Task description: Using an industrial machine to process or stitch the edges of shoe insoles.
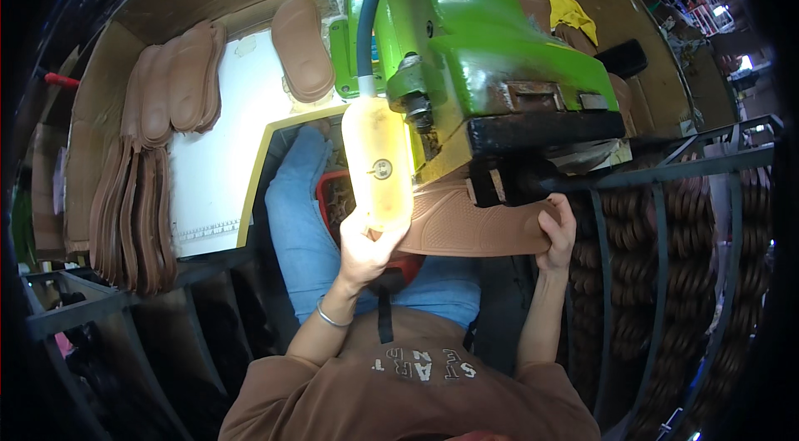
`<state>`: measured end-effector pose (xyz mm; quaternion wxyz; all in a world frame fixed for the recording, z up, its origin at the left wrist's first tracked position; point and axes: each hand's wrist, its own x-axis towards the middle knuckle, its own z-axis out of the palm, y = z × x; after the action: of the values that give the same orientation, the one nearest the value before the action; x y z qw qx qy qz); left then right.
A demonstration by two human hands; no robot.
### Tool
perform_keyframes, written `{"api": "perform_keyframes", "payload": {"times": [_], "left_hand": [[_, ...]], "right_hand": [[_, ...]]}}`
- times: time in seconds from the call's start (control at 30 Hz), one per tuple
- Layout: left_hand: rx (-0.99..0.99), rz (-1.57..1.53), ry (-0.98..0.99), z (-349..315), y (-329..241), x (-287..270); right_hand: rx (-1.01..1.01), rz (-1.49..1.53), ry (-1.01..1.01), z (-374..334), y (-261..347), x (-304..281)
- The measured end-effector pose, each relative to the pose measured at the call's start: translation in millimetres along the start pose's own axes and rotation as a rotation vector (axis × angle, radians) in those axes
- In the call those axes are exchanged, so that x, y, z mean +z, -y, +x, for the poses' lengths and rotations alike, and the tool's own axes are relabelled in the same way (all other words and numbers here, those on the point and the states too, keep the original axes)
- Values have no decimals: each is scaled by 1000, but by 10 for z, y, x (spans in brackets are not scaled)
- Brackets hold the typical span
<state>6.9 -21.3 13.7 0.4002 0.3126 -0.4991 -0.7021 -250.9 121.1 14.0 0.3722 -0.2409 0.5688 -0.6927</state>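
Note:
A brown shoe sole (pixel 474 225) with a textured surface lies crosswise between my hands, under the head of a green machine (pixel 499 50). My left hand (pixel 370 250) is closed round its left end, partly behind a glowing yellow lamp (pixel 377 166). At the other end my right hand (pixel 559 233) grips the sole, thumb and fingers pressed on its edge. The sole's upper edge meets a dark machine part (pixel 491 189). The lamp hides the left tip of the sole.
On the white board (pixel 212 183) to the left lie stacks of brown soles (pixel 179 79), with a single sole (pixel 301 50) beside the machine. Racks of brown soles (pixel 682 275) stand at right. A red container (pixel 331 200) sits by my legs. A yellow cloth (pixel 573 15) lies behind the machine.

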Motion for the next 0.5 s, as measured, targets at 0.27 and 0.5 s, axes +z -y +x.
{"api": "perform_keyframes", "payload": {"times": [0.27, 0.5], "left_hand": [[78, 71, -109, -33, -128, -507], [-17, -145, -149, -274, -90, -1124]], "right_hand": [[45, 109, 136, 389, 90, 721], [-94, -108, 227, 314, -246, 1058]]}}
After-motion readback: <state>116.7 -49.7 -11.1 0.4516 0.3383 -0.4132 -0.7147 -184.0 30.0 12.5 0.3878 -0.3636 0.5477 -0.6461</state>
